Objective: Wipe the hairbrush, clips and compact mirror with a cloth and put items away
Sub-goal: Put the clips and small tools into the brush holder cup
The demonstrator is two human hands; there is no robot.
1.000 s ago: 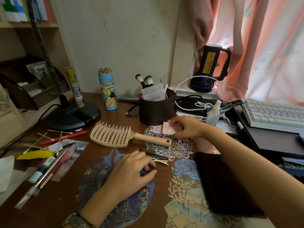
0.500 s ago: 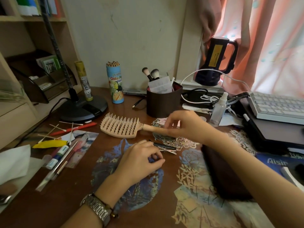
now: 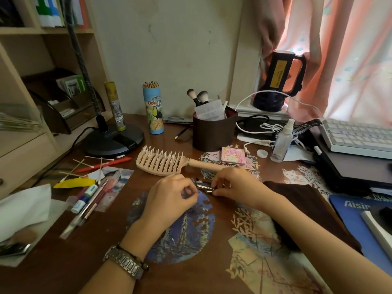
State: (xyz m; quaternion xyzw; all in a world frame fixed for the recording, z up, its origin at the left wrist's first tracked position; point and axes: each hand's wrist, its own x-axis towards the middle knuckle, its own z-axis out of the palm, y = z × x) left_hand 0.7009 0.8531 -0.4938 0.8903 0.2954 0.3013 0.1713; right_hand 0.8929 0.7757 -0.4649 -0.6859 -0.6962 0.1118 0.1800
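On the desk (image 3: 191, 279), below the hairbrush (image 3: 163, 162), the right hand (image 3: 235, 186) pinches the clips (image 3: 204, 185); the left hand (image 3: 169, 198) rests curled, seemingly empty.

**Brush, clips, mirror and cloth on the desk**

The beige vented hairbrush (image 3: 163, 163) lies mid-desk, bristles up, handle pointing right. The small metal clips (image 3: 204, 186) lie bunched just in front of it. The pink compact mirror (image 3: 233, 157) lies closed, nearer the back edge. A dark brown cloth (image 3: 305, 205) lies spread towards the right edge.
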